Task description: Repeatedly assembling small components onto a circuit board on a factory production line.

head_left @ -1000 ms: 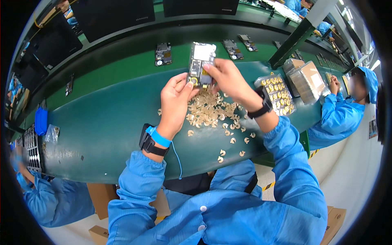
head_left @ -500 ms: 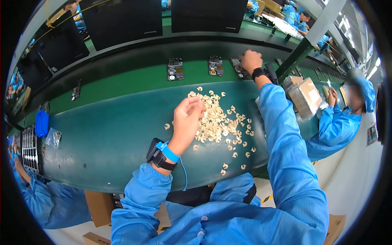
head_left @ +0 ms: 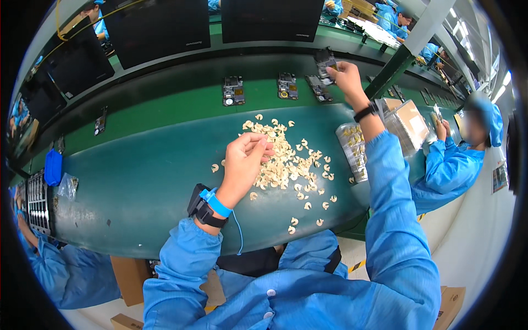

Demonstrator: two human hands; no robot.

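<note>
My right hand (head_left: pixel 350 82) pinches a dark circuit board (head_left: pixel 325 59) by its edge, lifted over the far strip of the bench. Below it lies another circuit board (head_left: pixel 319 89), in a row with the yellow-marked circuit board (head_left: pixel 287 87) and one more circuit board (head_left: pixel 233 91) to the left. Over the left side of a pile of small cream C-shaped pieces (head_left: pixel 283 162), my left hand (head_left: pixel 245 162) has its fingers curled together. Whatever those fingers may hold is hidden.
A clear tray of yellowish parts (head_left: pixel 353 149) lies beside my right forearm, near a wrapped cardboard box (head_left: pixel 408 126). Dark monitors (head_left: pixel 269 21) line the back. A green post (head_left: pixel 390 71) rises at right. A co-worker (head_left: pixel 451 159) sits to the right.
My right hand has picked up a circuit board from the far strip and raised it. The tray by my forearm shows more fully. My left hand stays at the pile, fingers still curled.
</note>
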